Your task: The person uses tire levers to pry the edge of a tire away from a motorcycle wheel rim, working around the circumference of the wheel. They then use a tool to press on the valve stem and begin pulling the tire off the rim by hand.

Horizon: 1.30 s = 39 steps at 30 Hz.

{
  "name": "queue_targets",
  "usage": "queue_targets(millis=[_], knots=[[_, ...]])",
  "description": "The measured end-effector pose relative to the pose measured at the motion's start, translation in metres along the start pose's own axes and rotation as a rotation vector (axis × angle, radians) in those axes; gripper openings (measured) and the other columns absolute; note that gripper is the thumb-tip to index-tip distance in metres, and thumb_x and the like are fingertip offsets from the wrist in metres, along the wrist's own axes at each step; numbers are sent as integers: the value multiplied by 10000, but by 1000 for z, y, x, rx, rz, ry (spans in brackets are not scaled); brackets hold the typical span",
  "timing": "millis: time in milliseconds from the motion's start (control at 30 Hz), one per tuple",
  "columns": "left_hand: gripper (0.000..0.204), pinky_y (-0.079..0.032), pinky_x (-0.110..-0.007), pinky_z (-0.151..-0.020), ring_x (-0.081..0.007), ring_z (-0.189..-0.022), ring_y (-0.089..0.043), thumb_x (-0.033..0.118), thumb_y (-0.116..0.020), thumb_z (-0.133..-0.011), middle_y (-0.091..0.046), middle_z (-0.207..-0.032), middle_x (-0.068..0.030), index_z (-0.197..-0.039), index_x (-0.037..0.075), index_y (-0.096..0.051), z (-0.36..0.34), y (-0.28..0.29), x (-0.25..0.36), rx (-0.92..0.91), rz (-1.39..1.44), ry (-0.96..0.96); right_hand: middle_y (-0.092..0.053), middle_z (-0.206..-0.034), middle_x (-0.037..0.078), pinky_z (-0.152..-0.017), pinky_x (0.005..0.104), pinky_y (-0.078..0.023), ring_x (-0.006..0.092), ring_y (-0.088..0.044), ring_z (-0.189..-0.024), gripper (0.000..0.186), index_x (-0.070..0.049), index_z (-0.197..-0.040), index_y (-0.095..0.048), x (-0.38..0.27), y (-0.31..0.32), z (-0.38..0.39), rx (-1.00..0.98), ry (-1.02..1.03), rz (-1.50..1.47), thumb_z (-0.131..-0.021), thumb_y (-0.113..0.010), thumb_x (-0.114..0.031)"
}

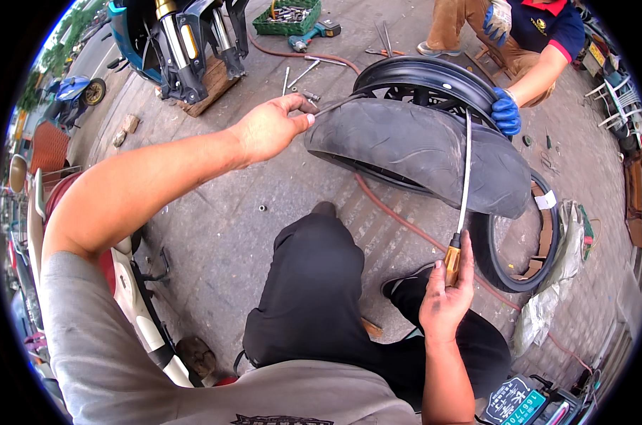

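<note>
My left hand point(271, 129) is closed around the end of a thin metal tyre lever point(341, 104), whose far tip meets the wheel rim beside the tyre. In my right hand point(448, 301) is the yellow handle of a long screwdriver-like pry bar point(466, 177). Its shaft crosses the tyre and its tip reaches the rim's edge. The black worn tyre point(406, 145) stands tilted in front of me, partly off the black wheel rim point(434, 71). A co-worker's blue-gloved hand point(506, 112) grips the rim on the right.
Another tyre point(484, 248) lies at the right, next to a crumpled plastic sheet point(547, 304). A red hose point(399, 218) runs beneath. Farther off are a green tool basket point(287, 21), a cordless tool point(315, 34) and a motorcycle front fork point(175, 42) on wood. A crouching co-worker is across.
</note>
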<state>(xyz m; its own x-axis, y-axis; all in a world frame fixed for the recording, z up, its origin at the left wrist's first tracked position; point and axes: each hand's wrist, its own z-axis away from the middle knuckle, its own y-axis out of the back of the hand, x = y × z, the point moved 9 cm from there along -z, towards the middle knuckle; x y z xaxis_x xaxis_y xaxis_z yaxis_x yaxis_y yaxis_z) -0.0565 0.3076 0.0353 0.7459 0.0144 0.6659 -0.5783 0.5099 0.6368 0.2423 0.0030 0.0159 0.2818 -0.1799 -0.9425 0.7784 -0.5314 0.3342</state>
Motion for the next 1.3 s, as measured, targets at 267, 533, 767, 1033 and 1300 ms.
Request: queue_targets(millis=[267, 533, 767, 1033, 1300], knots=[[294, -524, -273, -831, -93, -856, -560, 157, -603, -1154, -671, -1046, -41, -1411, 18, -641, 29, -87, -41, 268, 380, -106, -518, -1662, 84, -1040, 241, -491, 83, -590, -1177, 640, 51, -1693, -386, 26, -7, 7, 7, -3, 74, -1082, -578, 72], [342, -500, -308, -1073, -130, -1156, -628, 171, -598, -1164, -686, -1339, -92, -1471, 22, -627, 20, -144, -54, 417, 634, -274, -537, -1661, 134, -1140, 301, -466, 176, -571, -1374, 635, 39, -1674, -429, 28, -11, -3, 49, -4, 51, -1058, -570, 102], [350, -510, -310, -779, -97, -821, -583, 309, -639, -1142, -641, -888, -15, -1418, 107, -714, 39, -27, -37, 66, 66, -218, -617, -1574, 237, -1185, 374, -476, 305, -641, -1405, 665, 48, -1648, -464, 30, 6, 45, 80, 162, 208, -1004, -619, 107], [426, -321, -302, -473, -90, -568, -385, 419, -635, -1127, -467, -745, 35, -1472, 168, -649, -12, 20, -6, -226, -108, 153, -584, -1616, 201, -1199, 365, -469, 252, -600, -1446, 653, 46, -1654, -465, 7, 2, 41, 35, 106, 93, -1019, -599, 121], [317, -334, -271, -531, -49, -605, -380, 306, -631, -1158, -440, -703, 84, -1404, 114, -686, 17, -62, -58, 135, 307, 12, -551, -1651, 173, -1150, 328, -495, 198, -607, -1397, 623, 65, -1658, -444, 19, 15, 25, 26, 41, 72, -1055, -597, 97]])
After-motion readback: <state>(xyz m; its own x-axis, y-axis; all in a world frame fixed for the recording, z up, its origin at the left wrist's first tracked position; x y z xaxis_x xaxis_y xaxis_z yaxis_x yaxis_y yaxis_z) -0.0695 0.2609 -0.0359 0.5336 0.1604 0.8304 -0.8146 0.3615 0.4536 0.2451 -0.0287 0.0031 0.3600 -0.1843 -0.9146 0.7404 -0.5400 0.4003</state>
